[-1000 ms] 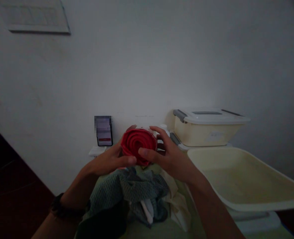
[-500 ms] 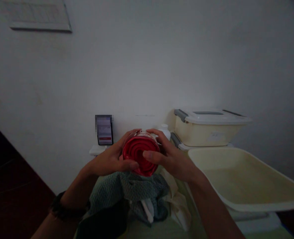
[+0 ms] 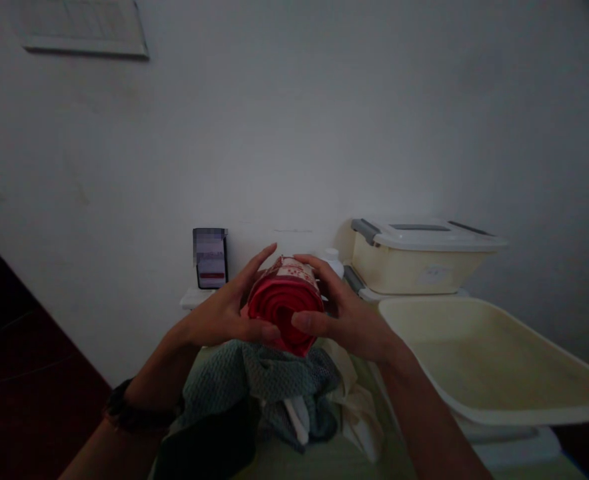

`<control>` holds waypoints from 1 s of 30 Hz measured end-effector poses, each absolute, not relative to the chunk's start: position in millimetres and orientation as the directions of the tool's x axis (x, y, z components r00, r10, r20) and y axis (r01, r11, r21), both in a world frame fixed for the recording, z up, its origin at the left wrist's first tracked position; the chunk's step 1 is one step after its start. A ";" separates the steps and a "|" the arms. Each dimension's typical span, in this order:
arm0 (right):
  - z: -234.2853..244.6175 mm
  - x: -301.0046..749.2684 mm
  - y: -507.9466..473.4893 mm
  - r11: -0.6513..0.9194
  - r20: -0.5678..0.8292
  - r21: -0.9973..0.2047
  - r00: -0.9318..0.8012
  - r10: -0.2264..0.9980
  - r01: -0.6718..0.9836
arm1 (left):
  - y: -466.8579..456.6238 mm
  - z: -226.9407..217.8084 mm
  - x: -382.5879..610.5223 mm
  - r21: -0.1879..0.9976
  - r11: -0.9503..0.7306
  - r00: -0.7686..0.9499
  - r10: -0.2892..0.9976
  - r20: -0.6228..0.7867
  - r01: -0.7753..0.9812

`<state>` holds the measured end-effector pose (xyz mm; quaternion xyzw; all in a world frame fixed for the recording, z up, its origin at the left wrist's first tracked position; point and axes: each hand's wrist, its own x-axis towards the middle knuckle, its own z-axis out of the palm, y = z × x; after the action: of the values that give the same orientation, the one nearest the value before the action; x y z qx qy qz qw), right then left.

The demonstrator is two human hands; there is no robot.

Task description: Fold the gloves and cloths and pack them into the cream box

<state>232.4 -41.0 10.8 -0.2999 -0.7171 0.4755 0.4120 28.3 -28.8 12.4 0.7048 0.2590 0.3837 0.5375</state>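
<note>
We are seeing a wide cream basin [image 3: 499,373] sitting at the right, and a lidded cream box [image 3: 424,263] standing behind it against the wall. Lower down, a heap of cloths [image 3: 264,380] with a grey towel on top is lying in front of us. The left hand [image 3: 219,321] and right hand [image 3: 350,321] are both clasping a red rolled cloth [image 3: 284,308] from either side, fingers curled round it and thumbs pressing its near end. The roll is sitting just over the heap with its spiral end facing us, and we cannot tell whether they are touching. Behind it, a phone [image 3: 210,259] is leaning upright at the wall, and a small white bottle [image 3: 333,257] is showing past the right fingers.
</note>
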 end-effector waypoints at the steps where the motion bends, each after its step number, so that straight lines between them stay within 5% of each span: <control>1: 9.4 232.5 -40.2 0.369 0.312 -0.929 -0.491 0.813 0.021 | -29.3 12.4 29.1 0.957 -0.288 0.566 0.782 0.262 -0.046; 6: 5.8 234.8 -36.9 0.391 0.337 -0.920 -0.533 0.776 -0.011 | -29.1 9.1 32.3 0.938 -0.341 0.544 0.777 0.317 -0.061; 13: 7.5 237.3 -39.6 0.395 0.248 -0.897 -0.515 0.821 0.198 | -25.7 8.7 26.1 0.917 -0.397 0.611 0.735 0.295 0.034; 16: 3.7 230.2 -38.2 0.511 0.427 -0.785 -0.292 0.856 0.351 | -21.6 6.8 22.4 0.926 -0.378 0.563 0.770 0.301 0.021; 20: -1.7 220.1 -32.9 0.633 0.703 -0.558 -0.100 0.704 0.536 | -16.3 0.3 20.4 0.961 -0.252 0.662 0.702 0.262 -0.113; 25: -5.5 218.5 -31.5 0.754 0.749 -0.440 -0.264 0.608 0.488 | -19.7 0.2 33.5 0.947 -0.314 0.631 0.720 0.288 -0.073; 30: -3.6 222.3 -36.1 0.775 0.664 -0.497 -0.403 0.630 0.392 | -25.5 5.1 41.9 0.956 -0.279 0.515 0.834 0.197 0.087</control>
<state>222.3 -36.1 -3.6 -0.3088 -0.8271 0.1319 0.4508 41.9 -25.5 5.1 0.7090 0.3249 0.3701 0.5048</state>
